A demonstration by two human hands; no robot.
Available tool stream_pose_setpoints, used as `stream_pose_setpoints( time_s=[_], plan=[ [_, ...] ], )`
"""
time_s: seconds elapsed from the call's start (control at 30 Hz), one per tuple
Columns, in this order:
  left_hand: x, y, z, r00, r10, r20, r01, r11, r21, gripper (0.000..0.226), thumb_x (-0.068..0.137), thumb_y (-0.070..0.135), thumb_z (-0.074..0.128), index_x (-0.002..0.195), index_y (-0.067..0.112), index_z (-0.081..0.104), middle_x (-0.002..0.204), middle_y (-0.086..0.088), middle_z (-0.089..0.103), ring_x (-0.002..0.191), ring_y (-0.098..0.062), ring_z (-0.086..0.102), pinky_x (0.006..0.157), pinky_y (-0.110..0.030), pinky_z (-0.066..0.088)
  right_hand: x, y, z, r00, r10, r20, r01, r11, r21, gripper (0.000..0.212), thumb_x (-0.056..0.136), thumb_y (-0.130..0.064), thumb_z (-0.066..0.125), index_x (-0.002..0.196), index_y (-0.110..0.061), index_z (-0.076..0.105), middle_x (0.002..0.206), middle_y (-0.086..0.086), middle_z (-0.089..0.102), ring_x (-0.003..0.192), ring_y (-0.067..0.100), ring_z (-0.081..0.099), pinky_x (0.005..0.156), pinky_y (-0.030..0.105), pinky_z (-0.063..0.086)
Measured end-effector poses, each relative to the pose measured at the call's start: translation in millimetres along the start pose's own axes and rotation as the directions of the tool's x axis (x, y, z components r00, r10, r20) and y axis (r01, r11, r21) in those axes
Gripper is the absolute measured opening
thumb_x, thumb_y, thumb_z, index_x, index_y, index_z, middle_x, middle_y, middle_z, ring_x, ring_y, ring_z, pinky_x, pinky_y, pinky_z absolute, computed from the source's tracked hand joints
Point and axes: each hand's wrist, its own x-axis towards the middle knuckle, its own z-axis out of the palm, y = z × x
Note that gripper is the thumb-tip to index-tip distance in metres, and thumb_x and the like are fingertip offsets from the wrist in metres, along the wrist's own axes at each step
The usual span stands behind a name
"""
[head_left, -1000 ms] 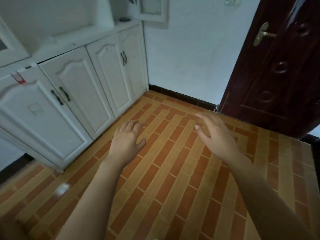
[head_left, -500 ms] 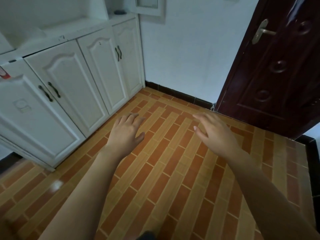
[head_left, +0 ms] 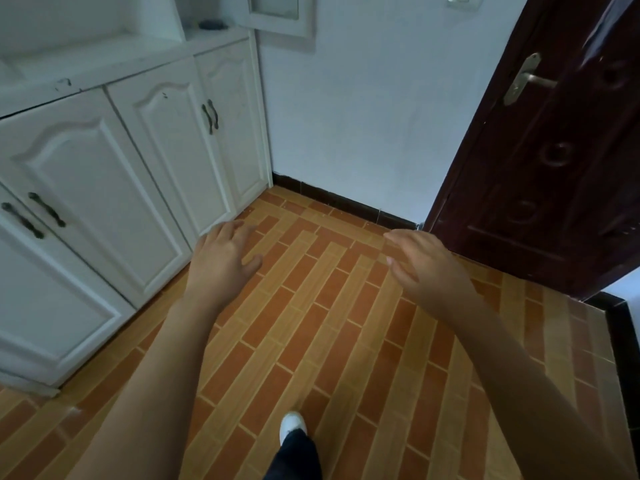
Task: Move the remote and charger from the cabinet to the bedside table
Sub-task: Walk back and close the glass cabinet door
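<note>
A white cabinet (head_left: 114,161) with closed panelled doors runs along the left wall, its ledge at the top left. A small dark object (head_left: 213,24) lies in the far niche above the ledge; what it is I cannot tell. My left hand (head_left: 221,261) hovers over the floor beside the cabinet's lower doors, fingers spread, holding nothing. To its right my right hand (head_left: 426,268) is held out at about the same height, fingers loosely apart and empty. No remote, charger or bedside table can be identified.
A dark brown door (head_left: 554,161) with a metal lever handle stands at the right. A white wall (head_left: 363,116) with a black skirting closes the far side. My foot in a white shoe (head_left: 292,426) steps on the orange brick-pattern floor (head_left: 311,341).
The view has moved forward toward the far wall, so the cabinet and door look nearer. Both hands stay out in front, empty. My foot has come into view at the bottom.
</note>
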Motion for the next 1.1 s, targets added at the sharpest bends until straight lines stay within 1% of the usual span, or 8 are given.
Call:
stream_pose_setpoints(
  time_s=[0.17, 0.33, 0.47, 0.67, 0.8, 0.9, 1.0, 1.1],
  plan=[
    [91, -22, 18, 1.0, 0.015, 0.026, -0.014, 0.998, -0.054, 0.048, 0.085, 0.031, 0.058, 0.129, 0.016, 0.046, 0.135, -0.013, 0.048, 0.126, -0.03, 0.04, 0.104, -0.045, 0.032, 91, 20, 12, 0.999, 0.023, -0.026, -0.023, 1.0, -0.016, 0.043, 0.09, -0.033, 0.035, 0.127, -0.015, 0.047, 0.13, 0.005, 0.054, 0.121, 0.02, 0.046, 0.092, 0.024, 0.029],
    [165, -32, 28, 0.999, 0.039, 0.038, -0.036, 0.997, -0.065, 0.046, 0.085, 0.029, 0.057, 0.128, 0.016, 0.046, 0.134, -0.012, 0.049, 0.126, -0.028, 0.04, 0.105, -0.042, 0.031, 167, 29, 24, 0.998, 0.027, -0.057, -0.024, 0.999, 0.048, 0.035, 0.093, -0.022, 0.044, 0.127, -0.012, 0.047, 0.129, 0.007, 0.054, 0.121, 0.02, 0.045, 0.094, 0.023, 0.028],
    [213, -42, 38, 0.998, 0.053, 0.044, -0.05, 0.996, -0.069, 0.046, 0.085, 0.028, 0.058, 0.128, 0.015, 0.047, 0.134, -0.012, 0.049, 0.125, -0.028, 0.04, 0.105, -0.042, 0.031, 226, 39, 37, 0.998, 0.016, -0.052, -0.011, 0.996, 0.092, 0.041, 0.091, -0.03, 0.037, 0.127, -0.014, 0.046, 0.129, 0.006, 0.053, 0.121, 0.018, 0.044, 0.094, 0.023, 0.029],
    [294, -53, 71, 0.998, 0.016, 0.059, -0.012, 0.999, -0.053, 0.047, 0.087, 0.029, 0.055, 0.131, 0.016, 0.043, 0.136, -0.009, 0.047, 0.127, -0.026, 0.037, 0.106, -0.041, 0.028, 322, 69, 59, 0.997, -0.031, -0.07, 0.043, 0.984, 0.17, 0.037, 0.092, -0.019, 0.047, 0.128, -0.014, 0.045, 0.128, 0.006, 0.054, 0.119, 0.017, 0.044, 0.095, 0.029, 0.04],
    [366, -44, 94, 0.998, -0.01, 0.056, 0.015, 0.996, -0.083, 0.047, 0.087, 0.028, 0.055, 0.131, 0.017, 0.043, 0.137, -0.008, 0.046, 0.128, -0.025, 0.037, 0.107, -0.04, 0.027, 394, 103, 62, 0.997, -0.053, -0.061, 0.062, 0.985, 0.158, 0.037, 0.093, -0.023, 0.044, 0.13, -0.016, 0.044, 0.131, 0.002, 0.052, 0.122, 0.014, 0.041, 0.092, 0.019, 0.028],
    [428, -38, 98, 0.999, -0.009, 0.043, 0.013, 0.995, -0.094, 0.047, 0.087, 0.026, 0.055, 0.131, 0.016, 0.044, 0.137, -0.009, 0.047, 0.127, -0.025, 0.037, 0.106, -0.039, 0.027, 452, 126, 57, 0.997, -0.063, -0.049, 0.07, 0.986, 0.152, 0.037, 0.094, -0.026, 0.043, 0.13, -0.017, 0.043, 0.134, 0.001, 0.05, 0.125, 0.015, 0.04, 0.093, 0.02, 0.025],
    [480, -39, 99, 1.0, -0.02, -0.024, 0.017, 0.996, -0.088, 0.045, 0.087, 0.027, 0.056, 0.129, 0.015, 0.046, 0.134, -0.01, 0.049, 0.125, -0.027, 0.04, 0.104, -0.04, 0.03, 510, 145, 58, 0.992, -0.118, -0.039, 0.123, 0.982, 0.145, 0.038, 0.093, -0.025, 0.044, 0.13, -0.018, 0.044, 0.134, 0.002, 0.051, 0.125, 0.016, 0.041, 0.094, 0.021, 0.025],
    [514, -48, 104, 0.997, -0.067, -0.04, 0.064, 0.995, -0.073, 0.045, 0.086, 0.029, 0.057, 0.128, 0.017, 0.047, 0.134, -0.009, 0.05, 0.125, -0.026, 0.041, 0.104, -0.041, 0.03, 557, 157, 63, 0.99, -0.14, -0.025, 0.143, 0.977, 0.16, 0.038, 0.093, -0.025, 0.045, 0.13, -0.017, 0.044, 0.134, 0.003, 0.051, 0.126, 0.017, 0.041, 0.096, 0.022, 0.025]
  ],
)
